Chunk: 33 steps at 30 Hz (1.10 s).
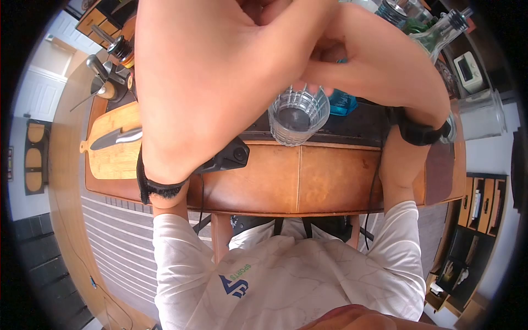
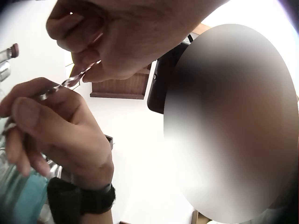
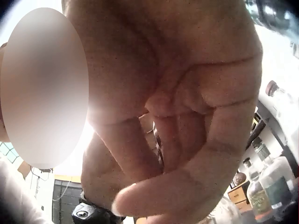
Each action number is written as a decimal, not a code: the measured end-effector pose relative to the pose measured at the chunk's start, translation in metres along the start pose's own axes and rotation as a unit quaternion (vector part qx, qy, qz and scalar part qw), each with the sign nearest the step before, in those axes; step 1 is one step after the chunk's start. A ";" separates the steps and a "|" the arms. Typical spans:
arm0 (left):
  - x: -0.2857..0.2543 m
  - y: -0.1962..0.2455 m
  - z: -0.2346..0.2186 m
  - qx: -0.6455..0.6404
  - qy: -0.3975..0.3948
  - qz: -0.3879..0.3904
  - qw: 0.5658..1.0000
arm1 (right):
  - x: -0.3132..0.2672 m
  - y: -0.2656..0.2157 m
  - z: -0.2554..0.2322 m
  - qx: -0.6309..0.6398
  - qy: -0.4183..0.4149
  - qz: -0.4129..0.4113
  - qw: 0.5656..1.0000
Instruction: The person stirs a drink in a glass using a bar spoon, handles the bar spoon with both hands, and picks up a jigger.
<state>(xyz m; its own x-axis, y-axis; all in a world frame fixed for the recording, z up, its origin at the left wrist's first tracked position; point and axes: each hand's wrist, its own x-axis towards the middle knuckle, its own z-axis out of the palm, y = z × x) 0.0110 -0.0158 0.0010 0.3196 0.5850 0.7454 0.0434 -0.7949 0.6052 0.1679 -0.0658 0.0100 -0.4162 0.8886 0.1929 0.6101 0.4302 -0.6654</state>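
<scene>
Both hands are raised close to the head camera. My left hand (image 1: pixel 214 82) pinches a bar spoon (image 2: pixel 70 82) by its twisted metal stem, seen in the left wrist view. The fingers of my right hand (image 2: pixel 60 126) grip the same stem lower down. In the right wrist view the right palm fills the middle, with a bit of stem (image 3: pixel 158 140) between the fingers. The spoon's ends are hidden. A cut-pattern glass (image 1: pixel 297 124) stands below the hands near the table's front edge, with a blue bottle (image 1: pixel 344 103) just behind it.
A wooden board (image 1: pixel 113 162) with a knife (image 1: pixel 118 137) lies at the left. Metal bar cups (image 1: pixel 107 88) stand behind it. At the right are a bottle with a pourer (image 1: pixel 440 33) and a clear glass jar (image 1: pixel 481 115). A brown leather edge (image 1: pixel 264 181) runs along the front.
</scene>
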 end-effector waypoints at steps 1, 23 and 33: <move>0.000 0.002 0.000 0.002 0.001 0.016 1.000 | 0.001 0.000 0.001 0.067 0.029 -0.059 0.996; 0.011 -0.006 -0.017 -0.073 -0.074 0.015 0.994 | -0.008 0.018 -0.002 -0.061 0.023 0.001 0.998; 0.013 -0.006 -0.032 -0.024 -0.076 0.042 0.996 | -0.032 -0.014 -0.005 -0.061 0.377 0.033 0.924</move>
<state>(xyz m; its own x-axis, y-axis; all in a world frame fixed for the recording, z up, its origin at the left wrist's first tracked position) -0.0151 0.0018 0.0160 0.4607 0.4831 0.7446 -0.0333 -0.8289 0.5584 0.1764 -0.0995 0.0164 0.1838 0.7518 0.6332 0.7085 0.3452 -0.6155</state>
